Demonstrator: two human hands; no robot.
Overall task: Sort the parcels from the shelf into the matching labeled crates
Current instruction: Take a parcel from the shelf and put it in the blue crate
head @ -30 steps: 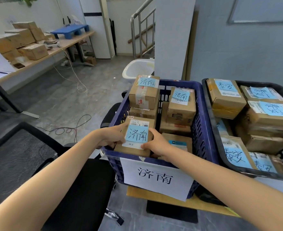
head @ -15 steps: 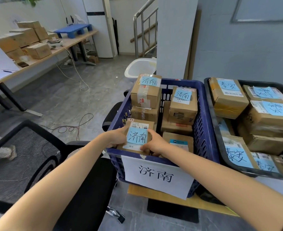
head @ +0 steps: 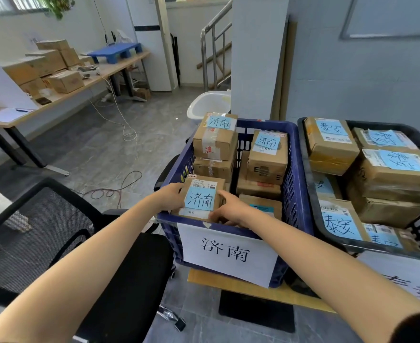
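Note:
A small cardboard parcel [head: 202, 194] with a blue handwritten note sits in the front left corner of the blue crate [head: 294, 184]. That crate carries a white paper label [head: 225, 251] on its front. My left hand [head: 170, 196] grips the parcel's left side and my right hand [head: 231, 209] grips its right side. Several more cardboard parcels with blue notes fill the blue crate, such as one at the back left [head: 216, 137]. A black crate [head: 310, 191] on the right holds several parcels with a different blue note [head: 341, 224].
A black mesh office chair [head: 63, 233] stands at the left, close under my left arm. Cables [head: 115, 191] lie on the grey floor. A long table [head: 85, 87] with cardboard boxes runs along the left wall. A white tub [head: 209, 102] sits behind the blue crate.
The parcel has sunk a little lower into the front left corner of the blue crate, with both hands still on it. The view has shifted slightly.

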